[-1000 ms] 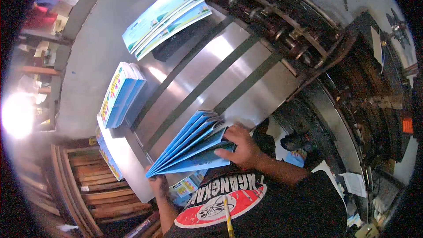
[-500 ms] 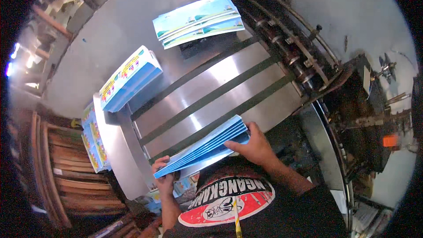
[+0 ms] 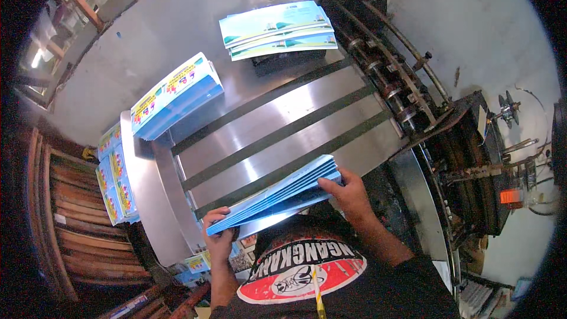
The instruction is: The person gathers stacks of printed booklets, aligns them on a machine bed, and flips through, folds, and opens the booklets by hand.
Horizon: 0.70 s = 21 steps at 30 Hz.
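Note:
Between both hands lies a long stack of blue-edged paper sheets (image 3: 277,192), held close to my body above the near side of a metal machine table. Its edges are spread in several stepped bundles toward the right end. My left hand (image 3: 219,233) grips the narrow left end, thumb and fingers on either side. At the right end, my right hand (image 3: 348,196) holds the sheets with the thumb on the near edge; its other fingers are mostly hidden behind the paper.
Dark belts (image 3: 277,121) cross the metal table (image 3: 236,153). A printed stack (image 3: 177,97) stands at its far left, with more printed sheets (image 3: 277,26) at the back. Rollers and rods (image 3: 393,77) line the right side. Wooden racks (image 3: 94,218) stand at left.
The view has shifted slightly. Both hands keep hold of the sheets, and the right end of the stack sits a little farther right in the picture.

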Each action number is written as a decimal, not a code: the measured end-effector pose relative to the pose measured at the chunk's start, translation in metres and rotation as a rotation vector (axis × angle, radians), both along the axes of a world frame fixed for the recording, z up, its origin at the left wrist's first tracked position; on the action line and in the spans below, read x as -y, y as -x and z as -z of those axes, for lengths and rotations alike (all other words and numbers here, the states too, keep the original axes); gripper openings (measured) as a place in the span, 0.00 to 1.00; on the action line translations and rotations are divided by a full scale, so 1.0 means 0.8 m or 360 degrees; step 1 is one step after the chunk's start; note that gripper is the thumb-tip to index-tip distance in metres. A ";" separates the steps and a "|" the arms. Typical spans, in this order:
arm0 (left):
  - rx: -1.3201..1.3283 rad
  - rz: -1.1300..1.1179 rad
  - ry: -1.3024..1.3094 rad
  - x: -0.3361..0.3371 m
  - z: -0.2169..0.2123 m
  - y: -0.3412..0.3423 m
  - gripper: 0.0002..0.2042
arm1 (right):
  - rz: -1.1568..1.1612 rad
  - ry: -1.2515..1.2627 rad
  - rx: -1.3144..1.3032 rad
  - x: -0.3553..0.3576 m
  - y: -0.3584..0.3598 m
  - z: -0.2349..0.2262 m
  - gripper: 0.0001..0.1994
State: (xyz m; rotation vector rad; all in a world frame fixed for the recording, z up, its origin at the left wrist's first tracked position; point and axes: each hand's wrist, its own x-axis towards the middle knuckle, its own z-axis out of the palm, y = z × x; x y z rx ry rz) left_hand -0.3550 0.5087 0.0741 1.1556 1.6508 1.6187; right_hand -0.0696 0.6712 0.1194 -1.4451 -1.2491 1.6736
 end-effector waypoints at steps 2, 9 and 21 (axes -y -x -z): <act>0.0027 0.0002 -0.0018 0.000 0.000 0.001 0.11 | 0.0053 0.0045 -0.0204 -0.001 0.002 0.007 0.16; 0.0172 -0.0110 0.0059 0.000 0.001 0.000 0.11 | -0.0004 0.0242 -0.0476 -0.005 -0.005 -0.001 0.16; 0.0193 -0.0123 0.0072 -0.004 0.003 0.003 0.10 | -0.0151 0.0208 -0.0494 -0.005 -0.019 0.015 0.19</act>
